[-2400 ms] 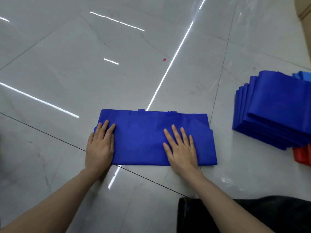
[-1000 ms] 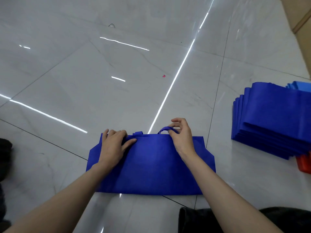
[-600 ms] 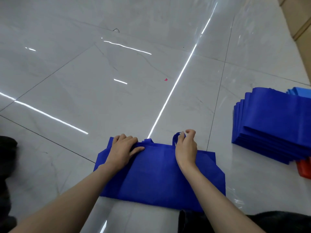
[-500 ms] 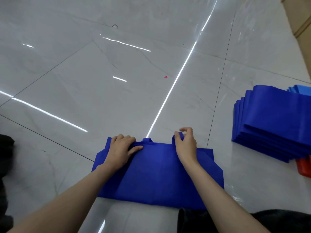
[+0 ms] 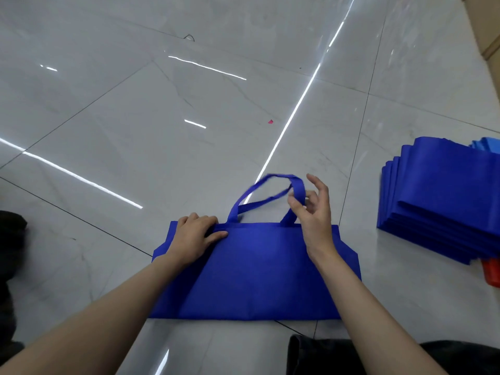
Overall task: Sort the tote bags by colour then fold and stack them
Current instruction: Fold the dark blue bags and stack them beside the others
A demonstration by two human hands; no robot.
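The floor (image 5: 135, 136) is laid with large glossy tiles, pale grey with faint darker veining, and thin dark joints run slantwise across it. Ceiling strip lights are mirrored in the polish as long white streaks; the brightest runs from the top right down towards the bag. A small red scrap (image 5: 270, 121) lies alone on a tile far from the person, and a tiny dark curl (image 5: 189, 37) lies farther off. At the top right corner a beige surface (image 5: 487, 23) meets the floor; what it is cannot be told.

A royal-blue bag (image 5: 257, 272) lies flat on the floor right in front of the person, its opening turned away. The left hand (image 5: 194, 234) grips the top hem near the left corner, fingers curled over the edge and thumb laid along the front. The right hand (image 5: 311, 212) pinches the handle (image 5: 270, 185) between thumb and forefinger and holds it up off the floor, the other fingers loosely spread.

To the right, well apart, a stack (image 5: 446, 198) of folded bags in the same blue rests on the tiles. A lighter blue bag (image 5: 487, 144) shows behind it and a red one (image 5: 491, 272) at its near corner, both cut off by the frame. Dark cloth (image 5: 351, 355) fills the bottom edge, and another dark shape (image 5: 10, 239) sits at the left edge.
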